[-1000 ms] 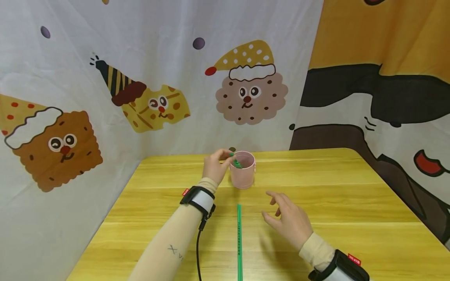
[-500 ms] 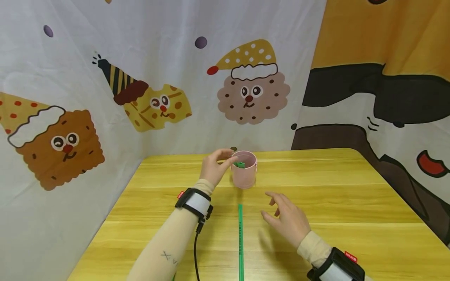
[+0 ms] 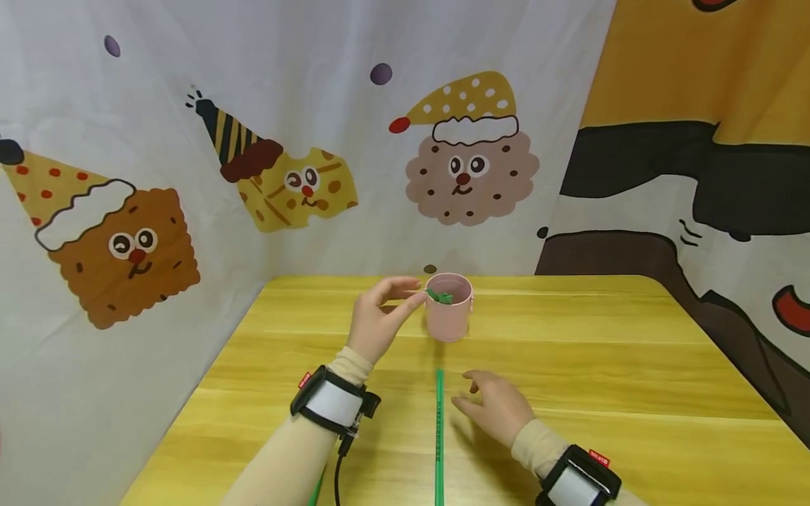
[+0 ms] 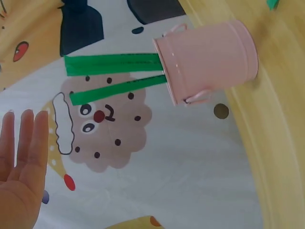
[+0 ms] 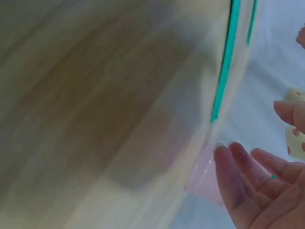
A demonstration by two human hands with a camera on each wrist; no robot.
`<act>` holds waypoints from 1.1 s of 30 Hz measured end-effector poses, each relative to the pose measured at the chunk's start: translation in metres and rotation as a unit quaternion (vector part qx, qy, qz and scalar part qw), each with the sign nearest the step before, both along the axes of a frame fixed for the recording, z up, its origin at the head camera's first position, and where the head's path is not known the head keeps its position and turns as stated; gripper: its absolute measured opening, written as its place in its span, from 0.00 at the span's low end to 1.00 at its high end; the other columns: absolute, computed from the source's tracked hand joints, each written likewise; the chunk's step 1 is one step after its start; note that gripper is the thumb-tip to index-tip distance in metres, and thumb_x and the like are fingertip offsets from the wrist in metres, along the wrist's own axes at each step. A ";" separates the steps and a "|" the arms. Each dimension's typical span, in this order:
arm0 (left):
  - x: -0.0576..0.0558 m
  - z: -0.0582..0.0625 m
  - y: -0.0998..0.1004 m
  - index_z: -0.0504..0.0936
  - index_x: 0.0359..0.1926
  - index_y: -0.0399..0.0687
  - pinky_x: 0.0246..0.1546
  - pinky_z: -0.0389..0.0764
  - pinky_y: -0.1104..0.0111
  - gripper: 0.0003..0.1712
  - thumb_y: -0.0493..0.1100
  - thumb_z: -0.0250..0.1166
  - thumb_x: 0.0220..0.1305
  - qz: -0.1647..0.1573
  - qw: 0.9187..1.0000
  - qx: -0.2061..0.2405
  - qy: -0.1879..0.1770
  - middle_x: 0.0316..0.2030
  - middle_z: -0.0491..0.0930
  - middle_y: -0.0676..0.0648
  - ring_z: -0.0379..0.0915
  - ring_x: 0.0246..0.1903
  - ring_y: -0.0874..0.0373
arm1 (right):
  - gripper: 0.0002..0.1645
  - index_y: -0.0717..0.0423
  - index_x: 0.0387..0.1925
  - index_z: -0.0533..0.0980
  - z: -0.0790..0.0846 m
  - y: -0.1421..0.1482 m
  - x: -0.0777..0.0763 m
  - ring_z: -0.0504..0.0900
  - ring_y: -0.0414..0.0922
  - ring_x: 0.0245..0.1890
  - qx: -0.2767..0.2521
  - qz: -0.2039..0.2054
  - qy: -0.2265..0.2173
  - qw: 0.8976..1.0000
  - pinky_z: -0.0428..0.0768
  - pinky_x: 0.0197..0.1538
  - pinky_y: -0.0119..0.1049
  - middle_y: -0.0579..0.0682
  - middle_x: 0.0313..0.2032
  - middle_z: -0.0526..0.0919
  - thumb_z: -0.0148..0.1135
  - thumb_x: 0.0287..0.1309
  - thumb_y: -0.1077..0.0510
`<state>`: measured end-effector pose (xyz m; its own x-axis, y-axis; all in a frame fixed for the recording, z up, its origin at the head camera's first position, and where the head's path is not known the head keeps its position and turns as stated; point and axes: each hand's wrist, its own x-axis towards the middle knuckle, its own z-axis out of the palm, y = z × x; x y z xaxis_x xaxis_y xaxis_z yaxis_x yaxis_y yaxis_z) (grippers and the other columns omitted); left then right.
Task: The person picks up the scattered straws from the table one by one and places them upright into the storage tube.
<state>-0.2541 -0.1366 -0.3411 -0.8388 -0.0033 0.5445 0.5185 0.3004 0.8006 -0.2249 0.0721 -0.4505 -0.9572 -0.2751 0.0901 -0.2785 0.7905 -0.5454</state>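
Note:
Near the back of the table stands a small pink bucket (image 3: 449, 318) with two flat green strips (image 4: 114, 63) sticking up out of its mouth. Just left of the bucket, my left hand (image 3: 376, 320) hovers with its fingers spread apart and holding nothing; the left wrist view shows those fingers straight. My right hand (image 3: 500, 407) hangs above the table in front of the bucket, fingers loosely bent and holding nothing. Between the hands, a long green strip (image 3: 439, 436) with dark markings lies on the table, pointing towards the bucket.
Part of another green strip (image 3: 316, 490) shows beside my left forearm at the lower edge. Light wooden boards make up the table (image 3: 601, 351). A cartoon-printed cloth (image 3: 316, 91) hangs behind it. A black cable (image 3: 338, 471) trails from the left wrist strap.
My left hand has let go of a green strip, which now stands in the bucket, and has drawn back leftwards. My right hand has come slightly nearer to me. The head view has shifted.

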 end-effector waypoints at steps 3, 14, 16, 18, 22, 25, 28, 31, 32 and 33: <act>0.007 -0.002 0.000 0.85 0.47 0.41 0.41 0.88 0.59 0.14 0.41 0.70 0.62 -0.004 1.000 0.012 -0.006 0.45 0.87 0.43 0.85 0.44 0.51 | 0.36 0.65 0.56 0.77 -0.008 -0.009 -0.001 0.85 0.47 0.34 0.017 0.013 -0.017 1.000 0.85 0.39 0.45 0.56 0.39 0.86 0.71 0.56 0.43; 0.016 -0.012 0.009 0.85 0.49 0.43 0.39 0.86 0.69 0.14 0.41 0.70 0.62 -0.023 0.999 0.025 -0.028 0.47 0.86 0.41 0.84 0.45 0.51 | 0.31 0.75 0.49 0.72 -0.024 -0.035 0.001 0.74 0.45 0.19 0.069 0.062 -0.073 0.993 0.76 0.22 0.38 0.54 0.24 0.78 0.68 0.49 0.55; 0.015 -0.013 0.010 0.85 0.49 0.42 0.39 0.86 0.69 0.14 0.41 0.70 0.62 -0.022 0.999 0.024 -0.031 0.47 0.86 0.42 0.84 0.45 0.51 | 0.27 0.75 0.47 0.73 -0.022 -0.036 0.002 0.72 0.43 0.18 0.074 0.058 -0.067 0.993 0.74 0.21 0.37 0.52 0.23 0.77 0.68 0.48 0.59; 0.015 -0.013 0.011 0.85 0.48 0.41 0.39 0.86 0.70 0.15 0.41 0.70 0.62 -0.022 0.999 0.025 -0.032 0.46 0.87 0.43 0.84 0.45 0.51 | 0.21 0.73 0.42 0.74 -0.021 -0.035 0.001 0.71 0.43 0.17 0.073 0.053 -0.060 0.994 0.73 0.20 0.36 0.51 0.21 0.75 0.67 0.47 0.62; 0.014 -0.014 0.011 0.85 0.48 0.42 0.38 0.86 0.71 0.14 0.41 0.70 0.62 -0.022 0.999 0.027 -0.031 0.46 0.86 0.42 0.84 0.44 0.51 | 0.17 0.69 0.37 0.74 -0.021 -0.033 0.000 0.71 0.44 0.16 0.056 0.043 -0.063 0.996 0.69 0.17 0.33 0.50 0.18 0.72 0.67 0.43 0.66; 0.014 -0.014 0.011 0.85 0.48 0.44 0.38 0.86 0.72 0.13 0.40 0.70 0.62 -0.023 0.999 0.027 -0.031 0.47 0.86 0.41 0.84 0.44 0.51 | 0.24 0.73 0.43 0.74 -0.020 -0.031 -0.001 0.72 0.45 0.18 0.046 0.033 -0.070 0.996 0.70 0.18 0.33 0.52 0.21 0.75 0.67 0.42 0.66; 0.013 -0.015 0.012 0.85 0.48 0.43 0.39 0.86 0.71 0.13 0.40 0.70 0.62 -0.023 0.999 0.028 -0.033 0.47 0.86 0.41 0.84 0.44 0.50 | 0.31 0.77 0.51 0.72 -0.018 -0.026 -0.003 0.71 0.44 0.17 0.028 0.027 -0.078 0.996 0.71 0.19 0.33 0.52 0.20 0.75 0.66 0.43 0.66; 0.013 -0.015 0.012 0.85 0.48 0.43 0.39 0.86 0.70 0.13 0.40 0.70 0.62 -0.021 0.999 0.029 -0.036 0.46 0.86 0.42 0.84 0.44 0.50 | 0.36 0.78 0.58 0.70 -0.013 -0.019 -0.002 0.68 0.41 0.15 0.005 0.018 -0.077 0.997 0.69 0.20 0.31 0.47 0.16 0.71 0.67 0.47 0.65; 0.013 -0.015 0.012 0.85 0.48 0.43 0.39 0.86 0.70 0.13 0.40 0.70 0.62 -0.021 0.999 0.030 -0.037 0.46 0.86 0.42 0.84 0.44 0.50 | 0.36 0.77 0.59 0.69 -0.009 -0.016 -0.002 0.67 0.40 0.14 -0.008 0.015 -0.076 0.997 0.68 0.19 0.31 0.46 0.15 0.70 0.66 0.47 0.65; 0.013 -0.015 0.012 0.85 0.48 0.43 0.39 0.86 0.70 0.13 0.40 0.70 0.62 -0.020 0.999 0.031 -0.038 0.46 0.87 0.42 0.84 0.44 0.51 | 0.36 0.77 0.60 0.69 -0.005 -0.013 -0.002 0.66 0.40 0.14 -0.018 0.011 -0.069 0.997 0.67 0.19 0.31 0.45 0.15 0.70 0.66 0.48 0.65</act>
